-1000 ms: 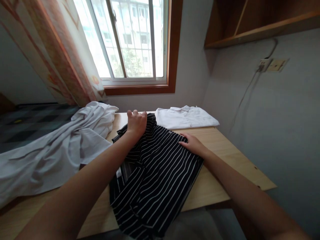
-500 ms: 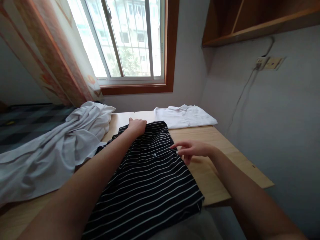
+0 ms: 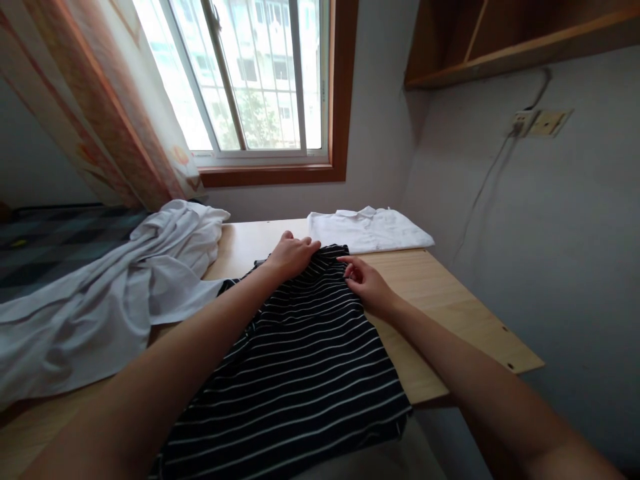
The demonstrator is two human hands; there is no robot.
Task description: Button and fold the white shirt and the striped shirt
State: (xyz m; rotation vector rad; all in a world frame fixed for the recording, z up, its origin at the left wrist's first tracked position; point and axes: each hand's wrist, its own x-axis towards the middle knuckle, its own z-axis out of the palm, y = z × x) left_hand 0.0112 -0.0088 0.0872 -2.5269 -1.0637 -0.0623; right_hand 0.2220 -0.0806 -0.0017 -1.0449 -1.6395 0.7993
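A black garment with thin white stripes [image 3: 300, 373] lies across the wooden table [image 3: 425, 287], its near part reaching the front edge. My left hand [image 3: 294, 257] is closed on the garment's far end, where the cloth is bunched into folds. At the far right corner of the cloth is my right hand [image 3: 367, 283], index finger stretched onto the fabric and the other fingers curled; whether it pinches any cloth is unclear.
A folded white shirt [image 3: 370, 230] lies at the table's back. Crumpled white cloth [image 3: 175, 267] covers the left side, beside a dark checked surface [image 3: 60, 247]. A wooden shelf [image 3: 520, 57] and a socket with a cord [image 3: 523, 123] are on the right wall.
My left hand has moved right, bunching the garment's far end. My right hand has moved forward, from the garment's right side to its far corner.
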